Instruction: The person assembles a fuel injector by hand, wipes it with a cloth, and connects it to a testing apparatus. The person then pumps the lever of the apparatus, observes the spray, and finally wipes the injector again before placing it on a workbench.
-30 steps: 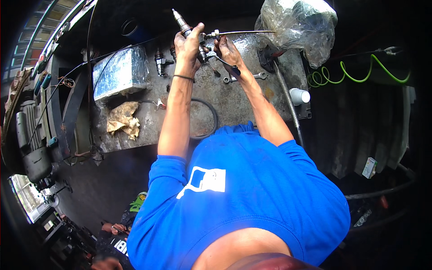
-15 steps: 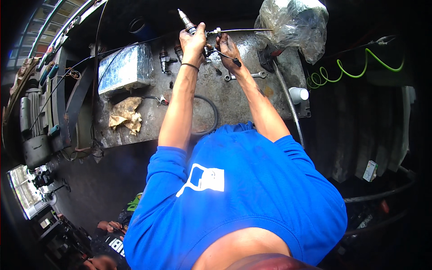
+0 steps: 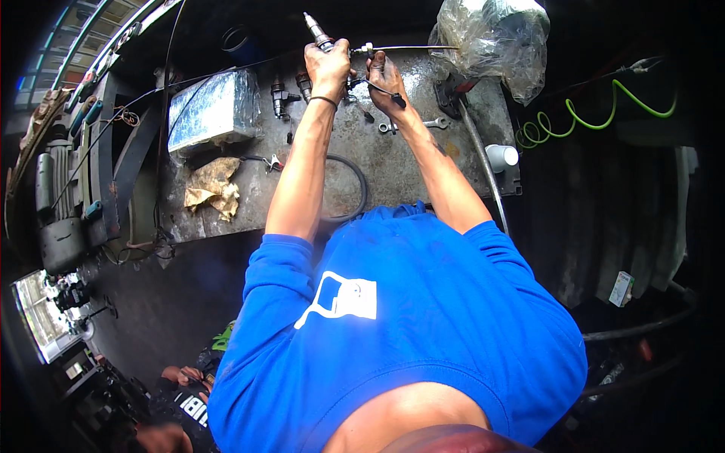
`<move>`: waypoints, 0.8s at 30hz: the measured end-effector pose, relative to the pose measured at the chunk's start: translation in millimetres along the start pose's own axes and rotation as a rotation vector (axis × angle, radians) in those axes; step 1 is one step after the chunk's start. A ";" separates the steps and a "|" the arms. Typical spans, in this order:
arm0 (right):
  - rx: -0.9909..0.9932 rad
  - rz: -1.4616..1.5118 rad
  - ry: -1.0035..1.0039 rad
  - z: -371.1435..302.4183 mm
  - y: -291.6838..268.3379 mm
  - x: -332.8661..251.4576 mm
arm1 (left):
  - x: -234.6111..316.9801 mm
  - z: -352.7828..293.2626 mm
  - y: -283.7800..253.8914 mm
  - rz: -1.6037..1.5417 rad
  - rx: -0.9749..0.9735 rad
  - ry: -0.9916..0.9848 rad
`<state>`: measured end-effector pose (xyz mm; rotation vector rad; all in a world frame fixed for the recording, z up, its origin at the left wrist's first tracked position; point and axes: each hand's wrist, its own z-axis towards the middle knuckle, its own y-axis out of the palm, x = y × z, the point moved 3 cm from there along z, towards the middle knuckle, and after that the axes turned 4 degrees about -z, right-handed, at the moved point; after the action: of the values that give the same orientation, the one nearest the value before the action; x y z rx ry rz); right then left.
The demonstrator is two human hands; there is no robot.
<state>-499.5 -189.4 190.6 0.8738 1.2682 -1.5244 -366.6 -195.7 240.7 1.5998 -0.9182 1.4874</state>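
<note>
My left hand (image 3: 327,69) is wrapped around a fuel injector (image 3: 318,30), whose narrow tip points up and away over the bench's far edge. From the injector's side a thin metal pipe (image 3: 415,48) runs right toward the plastic-wrapped object. My right hand (image 3: 387,81) is closed, fingertips at the nut (image 3: 368,48) on this pipe; the fingers partly hide their grip. A short black lead with a plug (image 3: 398,100) lies across the right hand. Two more injectors (image 3: 281,100) stand left of my left forearm, one partly covered by it. A combination wrench (image 3: 414,125) lies beside my right forearm.
The metal bench (image 3: 257,208) bears a plastic-wrapped box (image 3: 215,113), a stained rag (image 3: 213,187), a black hose (image 3: 361,189) and a white cup (image 3: 501,158). A bar (image 3: 479,143) crosses its right side. A green coiled hose (image 3: 574,121) hangs right. Another person (image 3: 185,400) is low left.
Both hands keep their places on the injector and pipe. The whole view has shifted very slightly; nothing has been let go or picked up.
</note>
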 end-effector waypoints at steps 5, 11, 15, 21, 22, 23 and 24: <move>-0.029 -0.039 0.004 4.1 2.5 5.2 | -4.6 4.2 -3.7 0.036 0.033 0.058; -0.034 -0.009 -0.215 4.3 9.6 13.0 | -11.6 14.3 -15.7 0.217 0.065 0.199; -0.085 0.191 0.075 9.5 -0.9 27.9 | -18.0 10.3 3.2 0.173 0.208 0.085; 0.001 0.507 0.166 12.4 -8.6 22.6 | -7.3 4.8 -21.6 0.168 0.163 -0.033; 0.019 0.568 0.158 17.8 -20.1 29.4 | -10.7 5.5 -22.9 0.138 0.160 -0.103; 0.069 0.615 0.160 18.2 -45.3 34.3 | 9.1 -10.6 -15.5 -0.064 0.056 -0.245; 0.087 0.616 0.162 16.6 -51.3 32.7 | 1.5 -6.4 -26.3 0.014 0.090 -0.189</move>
<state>-557.7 -211.2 179.7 1.3207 0.9206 -1.0344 -346.1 -178.0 241.0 1.8266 -0.9803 1.4225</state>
